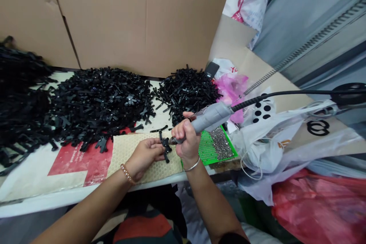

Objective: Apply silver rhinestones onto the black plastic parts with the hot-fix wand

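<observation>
Green plastic tray (206, 151), shallow and square, dotted all over with small holes, sits at the table's near edge just right of the hands; its right half holds a heap of tiny silver metal screws (221, 143); beside it lies a tan honeycomb-textured rubber mat (126, 152), and on that mat the small black plastic part with splayed arms (165, 147) is being worked; the left hand (144, 156) rests on the mat with its fingers closed together on the part's left side, pinching it flat; the right hand (187, 137) is wrapped in a full fist around the grey cylindrical electric screwdriver (210, 118), whose metal tip meets the part from the right; a black ribbed cable (286, 94) runs from the tool's rear away to the right; behind the mat, loose on the white table (42, 194), spread two matte, spiky piles of black plastic parts, a broad one (97, 103) at the left and a smaller one (187, 91) nearer the tool; brown corrugated cardboard sheets (114, 15) stand as a wall behind; crumpled translucent white plastic bags (286, 141) and a red one (320, 206) crowd the right side
</observation>
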Available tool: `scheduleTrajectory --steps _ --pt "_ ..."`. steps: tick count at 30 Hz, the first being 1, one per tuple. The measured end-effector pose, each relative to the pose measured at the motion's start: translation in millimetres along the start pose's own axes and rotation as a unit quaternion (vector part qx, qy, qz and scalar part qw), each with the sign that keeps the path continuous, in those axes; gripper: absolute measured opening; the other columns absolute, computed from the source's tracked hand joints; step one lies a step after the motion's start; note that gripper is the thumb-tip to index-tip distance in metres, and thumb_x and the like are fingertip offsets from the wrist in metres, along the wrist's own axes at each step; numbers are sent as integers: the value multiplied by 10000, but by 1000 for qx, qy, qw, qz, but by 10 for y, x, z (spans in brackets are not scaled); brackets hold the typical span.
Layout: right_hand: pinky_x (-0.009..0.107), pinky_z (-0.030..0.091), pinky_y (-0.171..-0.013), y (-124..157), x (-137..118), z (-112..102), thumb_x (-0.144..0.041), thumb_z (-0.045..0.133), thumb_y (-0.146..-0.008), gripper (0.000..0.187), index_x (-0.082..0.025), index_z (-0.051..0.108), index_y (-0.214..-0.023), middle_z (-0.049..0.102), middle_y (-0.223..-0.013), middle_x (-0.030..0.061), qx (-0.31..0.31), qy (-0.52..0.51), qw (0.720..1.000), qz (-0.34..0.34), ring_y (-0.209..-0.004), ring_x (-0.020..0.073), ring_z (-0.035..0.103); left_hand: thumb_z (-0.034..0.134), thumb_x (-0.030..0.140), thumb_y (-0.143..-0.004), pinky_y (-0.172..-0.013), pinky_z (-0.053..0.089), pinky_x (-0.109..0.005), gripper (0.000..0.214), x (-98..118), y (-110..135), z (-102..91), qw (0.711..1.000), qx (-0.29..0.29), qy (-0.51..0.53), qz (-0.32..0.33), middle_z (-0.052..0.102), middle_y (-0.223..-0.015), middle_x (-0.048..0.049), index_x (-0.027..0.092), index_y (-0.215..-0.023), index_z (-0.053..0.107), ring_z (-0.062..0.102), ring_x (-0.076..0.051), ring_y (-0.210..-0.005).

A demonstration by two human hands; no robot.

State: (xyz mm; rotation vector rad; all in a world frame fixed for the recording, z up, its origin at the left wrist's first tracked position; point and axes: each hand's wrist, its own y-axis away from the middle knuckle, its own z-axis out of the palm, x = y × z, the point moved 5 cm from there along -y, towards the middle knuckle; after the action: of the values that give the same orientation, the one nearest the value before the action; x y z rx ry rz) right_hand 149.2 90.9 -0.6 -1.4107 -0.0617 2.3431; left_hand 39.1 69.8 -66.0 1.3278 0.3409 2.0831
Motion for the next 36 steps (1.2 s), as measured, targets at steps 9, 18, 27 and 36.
scheduleTrajectory --steps 9,18,27,36 --pt "202 337 -430 12 26 27 -389 644 -781 265 -227 524 -952 352 -468 -115 0 14 1000 0 -395 77 311 732 107 -632 -653 550 -232 247 -45 -42 -21 1000 -21 -2 5 676 -770 -50 96 -873 676 624 -118 -674" --pt "214 342 -431 1 32 2 -400 615 -795 251 -240 503 -953 329 -474 -112 0 38 999 -7 -391 83 301 760 93 -611 -619 538 -208 201 2 9 -5 1000 -9 -2 3 659 -697 -20 111 -789 668 609 -99 -621" --pt "217 343 -436 6 53 -20 -414 614 -788 275 -242 487 -961 321 -478 -114 -1 50 999 -4 -389 84 303 726 113 -660 -674 550 -237 239 -7 -9 -6 1000 -18 -13 6 684 -773 -48 97 -890 663 631 -117 -692" --pt "206 347 -429 28 81 0 -402 624 -795 266 -235 493 -955 333 -474 -116 -9 41 999 -1 -388 82 320 739 134 -652 -681 548 -244 241 -17 -5 -11 1000 -19 -17 5 685 -757 -47 100 -879 668 645 -134 -709"
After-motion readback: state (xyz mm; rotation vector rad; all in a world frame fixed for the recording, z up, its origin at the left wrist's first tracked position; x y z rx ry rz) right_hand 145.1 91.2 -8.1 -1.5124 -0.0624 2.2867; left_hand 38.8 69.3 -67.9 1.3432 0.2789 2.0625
